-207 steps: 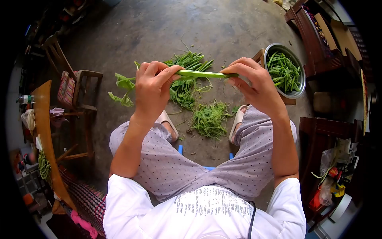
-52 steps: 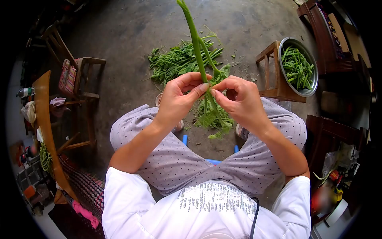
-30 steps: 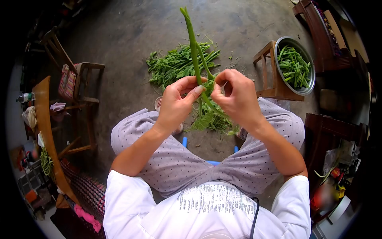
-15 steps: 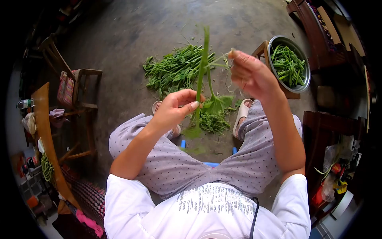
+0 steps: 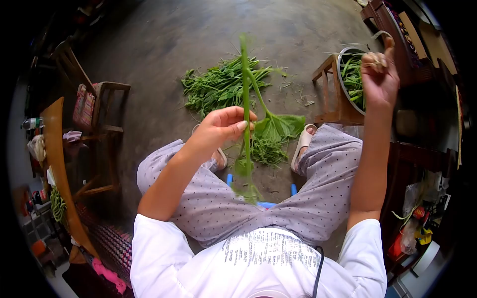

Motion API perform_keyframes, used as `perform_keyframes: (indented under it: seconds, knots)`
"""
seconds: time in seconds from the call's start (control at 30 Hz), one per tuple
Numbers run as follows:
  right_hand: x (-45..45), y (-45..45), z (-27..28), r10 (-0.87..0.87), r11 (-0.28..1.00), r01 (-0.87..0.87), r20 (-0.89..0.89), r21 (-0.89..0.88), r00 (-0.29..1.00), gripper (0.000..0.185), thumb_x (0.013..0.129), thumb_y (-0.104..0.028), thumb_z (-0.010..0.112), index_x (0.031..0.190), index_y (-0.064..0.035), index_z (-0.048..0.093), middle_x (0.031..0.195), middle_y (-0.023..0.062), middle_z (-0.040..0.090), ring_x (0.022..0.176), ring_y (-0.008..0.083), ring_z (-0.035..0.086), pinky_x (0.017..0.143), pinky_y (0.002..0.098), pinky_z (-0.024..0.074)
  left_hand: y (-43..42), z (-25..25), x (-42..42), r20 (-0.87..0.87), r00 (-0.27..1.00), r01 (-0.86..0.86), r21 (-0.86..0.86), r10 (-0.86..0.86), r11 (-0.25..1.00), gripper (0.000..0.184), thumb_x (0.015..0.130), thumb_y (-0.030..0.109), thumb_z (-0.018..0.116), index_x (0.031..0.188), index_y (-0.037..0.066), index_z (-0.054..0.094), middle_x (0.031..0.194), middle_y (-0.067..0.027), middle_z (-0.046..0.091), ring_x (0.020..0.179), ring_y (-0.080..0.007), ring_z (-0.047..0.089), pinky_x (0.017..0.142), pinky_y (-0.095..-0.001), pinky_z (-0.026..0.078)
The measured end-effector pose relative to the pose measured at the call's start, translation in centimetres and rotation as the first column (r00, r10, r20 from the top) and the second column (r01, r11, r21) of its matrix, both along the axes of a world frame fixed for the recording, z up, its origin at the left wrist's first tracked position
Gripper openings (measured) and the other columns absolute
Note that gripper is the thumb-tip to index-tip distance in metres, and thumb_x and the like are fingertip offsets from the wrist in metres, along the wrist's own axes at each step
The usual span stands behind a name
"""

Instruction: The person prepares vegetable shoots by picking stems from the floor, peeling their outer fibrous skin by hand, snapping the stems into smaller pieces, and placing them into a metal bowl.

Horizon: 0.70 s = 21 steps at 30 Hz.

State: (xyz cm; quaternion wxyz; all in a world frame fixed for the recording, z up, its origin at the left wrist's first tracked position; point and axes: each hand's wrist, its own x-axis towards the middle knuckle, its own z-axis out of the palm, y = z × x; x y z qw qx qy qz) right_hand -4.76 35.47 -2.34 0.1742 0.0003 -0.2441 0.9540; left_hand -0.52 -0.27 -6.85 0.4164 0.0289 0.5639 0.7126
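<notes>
Left hand (image 5: 223,125) pinching the green stalk (image 5: 246,82) upright over the floor (image 5: 174,30)! And the right hand (image 5: 380,74), near that stalk half a second ago, has swung out in front of the basin (image 5: 340,74), pale strand (image 5: 381,34) at its fingertips; whether it's gripped, I can't tell. Hands well apart now! The basin of greens overhangs the wooden stool's (image 5: 340,117) right edge; leafy heap (image 5: 218,84) and smaller pile (image 5: 268,151) on grey floor, chair (image 5: 112,85) off left.
</notes>
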Motion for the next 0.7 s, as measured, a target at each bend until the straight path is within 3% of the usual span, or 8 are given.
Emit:
perform_keyframes:
  seconds: [0.07,0.17,0.2,0.23,0.3,0.4,0.47,0.7]
  knots:
    - [0.6,-0.3,0.9,0.026,0.999,-0.027,-0.04,-0.019,0.999,0.026,0.09,-0.016,0.058,0.111,-0.0014,0.059,0.057,-0.0024,0.036,0.051,0.0082,0.031,0.055,0.0224,0.0326,-0.2,0.0,-0.4,0.023,0.998,-0.067,0.04,0.066,0.997,0.024,0.091,0.012,0.057,0.112,0.002,0.056,0.096,-0.0037,0.06,0.087,-0.0129,0.06,0.081,-0.0291,0.049]
    - [2.5,-4.9,1.0,0.321,0.926,-0.34,0.135,0.163,0.937,0.021,0.092,-0.016,0.056,0.106,-0.0014,0.061,0.064,-0.0002,0.052,0.057,0.0075,0.045,0.054,0.019,0.0384,-0.2,-0.1,-0.7,0.052,0.985,-0.167,0.106,0.163,0.98,0.023,0.091,0.011,0.056,0.113,0.002,0.056,0.098,-0.0039,0.06,0.09,-0.0133,0.06,0.082,-0.0293,0.049]
    - [3.5,-6.7,0.2,0.401,0.876,-0.444,0.23,0.187,0.887,0.021,0.092,-0.016,0.055,0.106,-0.0015,0.061,0.068,0.001,0.057,0.061,0.0073,0.051,0.053,0.0178,0.0406,-0.1,-0.1,-0.8,0.054,0.982,-0.189,0.142,0.183,0.972,0.023,0.091,0.01,0.055,0.113,0.002,0.056,0.1,-0.0043,0.06,0.092,-0.0122,0.059,0.082,-0.0293,0.049]
    - [4.2,-8.0,-0.1,0.65,0.654,-0.657,0.165,0.376,0.742,0.022,0.091,-0.018,0.058,0.104,-0.0013,0.063,0.077,0.0039,0.064,0.067,0.0082,0.058,0.053,0.0167,0.044,-0.1,0.0,-0.8,0.055,0.98,-0.195,0.139,0.189,0.971,0.023,0.091,0.01,0.055,0.113,0.002,0.056,0.1,-0.0043,0.06,0.092,-0.0122,0.059,0.082,-0.0293,0.049]
    - [5.9,-11.6,0.3,0.521,0.382,-0.717,0.505,0.583,0.688,0.023,0.088,-0.017,0.063,0.101,0.0012,0.064,0.077,0.0047,0.064,0.063,0.0082,0.058,0.052,0.0174,0.0435,0.1,-0.1,-0.9,-0.009,0.977,-0.21,0.13,0.213,0.969,0.023,0.091,0.009,0.055,0.113,0.002,0.056,0.104,-0.0052,0.059,0.094,-0.0123,0.059,0.085,-0.0301,0.049]
    - [7.1,-15.0,-2.4,0.321,0.384,-0.616,0.526,0.688,0.788,0.019,0.083,-0.012,0.067,0.096,0.0026,0.066,0.076,0.0059,0.065,0.059,0.009,0.057,0.052,0.0199,0.0438,0.7,0.2,-0.8,-0.081,0.971,-0.218,0.098,0.226,0.971,0.023,0.09,0.006,0.055,0.113,0.001,0.056,0.108,-0.0055,0.06,0.097,-0.0128,0.059,0.087,-0.0313,0.049]
    - [7.1,-15.7,-3.8,0.112,0.28,-0.313,0.293,0.908,0.95,0.017,0.081,-0.01,0.068,0.093,0.0026,0.067,0.074,0.0076,0.065,0.059,0.0106,0.057,0.052,0.0237,0.0438,1.1,0.3,-0.6,-0.093,0.97,-0.215,0.105,0.225,0.971,0.023,0.09,0.005,0.055,0.112,0.001,0.056,0.109,-0.0054,0.059,0.098,-0.013,0.059,0.088,-0.0312,0.049]
    - [6.7,-15.9,-3.1,0.071,0.178,-0.372,0.365,0.911,0.928,0.014,0.079,-0.008,0.068,0.086,0.0029,0.068,0.071,0.01,0.064,0.059,0.0127,0.058,0.053,0.027,0.0444,1.9,0.3,-0.4,-0.169,0.953,-0.245,0.064,0.253,0.967,0.022,0.09,0.001,0.053,0.112,0.002,0.056,0.108,-0.0023,0.06,0.094,-0.0076,0.057,0.083,-0.0238,0.048]
